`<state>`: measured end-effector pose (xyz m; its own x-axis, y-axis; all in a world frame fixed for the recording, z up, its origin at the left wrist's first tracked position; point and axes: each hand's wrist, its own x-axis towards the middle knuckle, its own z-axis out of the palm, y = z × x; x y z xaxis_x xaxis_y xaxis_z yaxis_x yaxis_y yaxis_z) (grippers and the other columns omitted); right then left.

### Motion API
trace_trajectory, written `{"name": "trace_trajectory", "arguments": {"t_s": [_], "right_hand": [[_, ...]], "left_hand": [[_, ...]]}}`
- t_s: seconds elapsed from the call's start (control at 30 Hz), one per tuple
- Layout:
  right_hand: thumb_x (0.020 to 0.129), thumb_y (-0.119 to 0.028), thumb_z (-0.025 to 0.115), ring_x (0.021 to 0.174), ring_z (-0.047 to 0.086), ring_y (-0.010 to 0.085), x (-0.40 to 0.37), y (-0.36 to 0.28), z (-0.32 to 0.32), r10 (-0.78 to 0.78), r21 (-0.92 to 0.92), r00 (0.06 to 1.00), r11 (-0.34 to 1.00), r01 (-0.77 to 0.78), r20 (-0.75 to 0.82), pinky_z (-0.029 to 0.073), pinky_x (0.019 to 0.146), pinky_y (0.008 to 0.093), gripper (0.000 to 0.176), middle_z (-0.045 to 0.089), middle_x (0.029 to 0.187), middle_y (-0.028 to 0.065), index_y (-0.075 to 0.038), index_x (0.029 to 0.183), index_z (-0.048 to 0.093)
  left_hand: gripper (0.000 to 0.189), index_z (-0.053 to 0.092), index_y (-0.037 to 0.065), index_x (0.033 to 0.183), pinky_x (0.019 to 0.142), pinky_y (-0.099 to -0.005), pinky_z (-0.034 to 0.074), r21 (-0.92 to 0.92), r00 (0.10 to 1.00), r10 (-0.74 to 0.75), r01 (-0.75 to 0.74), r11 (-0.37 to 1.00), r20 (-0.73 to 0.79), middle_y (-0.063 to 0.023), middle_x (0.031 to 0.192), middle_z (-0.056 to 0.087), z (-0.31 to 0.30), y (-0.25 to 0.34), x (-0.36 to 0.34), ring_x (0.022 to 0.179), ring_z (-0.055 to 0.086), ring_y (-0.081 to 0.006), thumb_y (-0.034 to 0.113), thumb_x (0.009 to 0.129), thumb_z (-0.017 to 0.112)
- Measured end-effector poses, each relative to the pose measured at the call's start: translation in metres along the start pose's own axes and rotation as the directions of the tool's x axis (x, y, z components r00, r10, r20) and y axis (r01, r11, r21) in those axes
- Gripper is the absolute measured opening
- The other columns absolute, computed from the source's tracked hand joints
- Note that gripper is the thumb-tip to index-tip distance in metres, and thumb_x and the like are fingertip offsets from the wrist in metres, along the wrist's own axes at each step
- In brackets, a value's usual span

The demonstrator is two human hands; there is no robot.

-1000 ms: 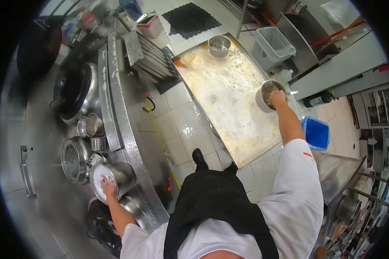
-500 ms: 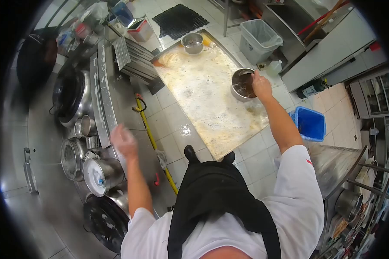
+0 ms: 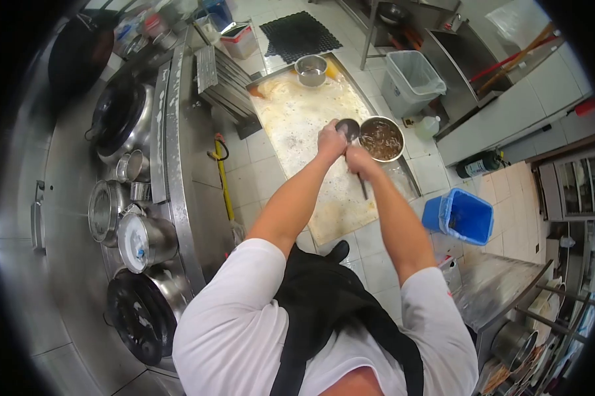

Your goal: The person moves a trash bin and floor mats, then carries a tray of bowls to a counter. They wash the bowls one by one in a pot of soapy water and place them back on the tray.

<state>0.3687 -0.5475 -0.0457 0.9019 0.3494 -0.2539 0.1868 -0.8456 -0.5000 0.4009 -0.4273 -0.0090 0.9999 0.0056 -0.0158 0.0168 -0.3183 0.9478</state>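
Observation:
My right hand [image 3: 361,162] is closed round the handle of a ladle [image 3: 352,128], which points back toward me. At the ladle's bowl, my left hand [image 3: 331,141] is closed against the rim, its fingertips partly hidden. Just right of the bowl stands a steel pot [image 3: 400,151] with dark brown liquid and pale bits in it. Beneath both hands lies a large metal-edged panel [image 3: 296,125] with a whitish, foamy, yellow-stained surface. A smaller steel pot [image 3: 311,71] sits at its far end.
A steel counter [image 3: 190,158] with pots and woks runs along the left. Grey [image 3: 403,82] and blue [image 3: 466,218] bins stand right of the panel, near a plastic jug [image 3: 428,127]. A yellow pipe [image 3: 223,181] follows the counter's side. Beyond the panel lies a black mat [image 3: 297,36].
My left hand has come from above the left counter to the ladle. My right hand has moved left off the pot, bringing the ladle out. The view has shifted.

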Motion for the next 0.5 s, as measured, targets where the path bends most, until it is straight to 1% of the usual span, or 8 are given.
{"name": "trace_trajectory", "arguments": {"t_s": [0.03,0.1,0.17,0.2,0.3,0.37,0.43,0.5], "right_hand": [[0.082,-0.01,0.04,0.064,0.058,0.0325,-0.02,-0.044,-0.011,0.329,0.402,0.944,0.864,-0.303,0.005,0.045,0.056,0.0415,0.022,0.06,0.082,0.0211,-0.001,0.091,0.057],[0.083,-0.015,0.042,0.071,0.059,0.0367,-0.02,-0.029,0.039,0.281,0.318,0.956,0.916,-0.243,-0.079,0.047,0.063,0.0428,0.022,0.06,0.086,0.0227,0.0,0.09,0.057],[0.084,-0.018,0.04,0.083,0.06,0.0397,-0.025,-0.024,0.068,0.232,0.107,0.951,0.971,-0.214,-0.204,0.046,0.076,0.0474,0.027,0.061,0.089,0.0249,0.0,0.088,0.06],[0.084,-0.02,0.04,0.084,0.059,0.0404,-0.029,-0.023,0.075,0.286,0.126,0.94,0.956,-0.266,-0.188,0.046,0.077,0.0476,0.028,0.06,0.088,0.025,0.0,0.086,0.06],[0.083,-0.019,0.045,0.082,0.058,0.0416,-0.028,-0.014,0.094,0.398,0.164,0.877,0.916,-0.365,-0.271,0.045,0.076,0.0489,0.022,0.06,0.085,0.0244,0.0,0.086,0.057],[0.083,-0.018,0.047,0.087,0.057,0.0411,-0.037,-0.032,0.073,0.549,0.24,0.803,0.832,-0.5,-0.232,0.044,0.078,0.048,0.022,0.059,0.091,0.0248,0.0,0.092,0.056],[0.083,-0.017,0.05,0.091,0.056,0.0406,-0.032,-0.051,0.066,0.684,0.314,0.707,0.721,-0.618,-0.18,0.044,0.08,0.047,0.024,0.058,0.097,0.0253,0.0,0.098,0.054],[0.082,-0.015,0.054,0.103,0.051,0.0383,-0.028,-0.065,0.074,0.435,0.013,0.578,0.807,-0.591,-0.691,0.04,0.088,0.044,0.039,0.052,0.11,0.0269,0.002,0.115,0.046]], "left_hand": [[0.034,0.058,0.002,0.104,0.078,-0.0381,0.047,0.19,0.997,0.066,-0.059,0.98,-0.034,-0.0187,0.093,0.064,-0.005,-0.012,0.004,0.087,0.062,-0.0316,0.028,0.082,0.059],[0.036,0.059,0.002,0.103,0.081,-0.0386,0.046,0.373,0.988,0.142,-0.112,0.921,-0.055,-0.0194,0.096,0.064,-0.02,-0.048,0.019,0.09,0.061,-0.0329,0.03,0.082,0.058],[0.045,0.058,0.004,0.109,0.085,-0.0385,0.045,0.391,0.974,-0.12,0.035,0.92,0.194,-0.0183,0.095,0.064,-0.044,-0.092,0.044,0.093,0.06,-0.0318,0.036,0.079,0.061],[0.054,0.055,0.006,0.117,0.09,-0.0376,0.043,0.396,0.936,-0.206,0.081,0.915,0.286,-0.018,0.111,0.058,-0.058,-0.082,0.05,0.105,0.055,-0.0316,0.039,0.076,0.065],[0.062,0.054,0.011,0.12,0.095,-0.0372,0.04,0.479,0.979,0.019,-0.117,0.87,0.204,-0.0146,0.131,0.043,-0.076,-0.071,0.1,0.113,0.048,-0.0326,0.045,0.071,0.069],[0.055,0.053,0.014,0.122,0.099,-0.0382,0.037,0.518,0.926,0.309,-0.378,0.768,0.217,-0.0121,0.139,0.031,-0.082,-0.054,0.149,0.119,0.042,-0.033,0.039,0.075,0.068],[0.046,0.055,0.014,0.119,0.097,-0.0397,0.038,0.536,0.897,0.385,-0.438,0.722,0.215,-0.0126,0.133,0.038,-0.072,-0.074,0.206,0.116,0.044,-0.0331,0.032,0.077,0.064],[0.038,0.057,0.015,0.116,0.096,-0.0412,0.038,0.564,0.878,0.435,-0.467,0.682,0.201,-0.0132,0.127,0.044,-0.062,-0.097,0.224,0.112,0.047,-0.0331,0.025,0.08,0.061]]}}
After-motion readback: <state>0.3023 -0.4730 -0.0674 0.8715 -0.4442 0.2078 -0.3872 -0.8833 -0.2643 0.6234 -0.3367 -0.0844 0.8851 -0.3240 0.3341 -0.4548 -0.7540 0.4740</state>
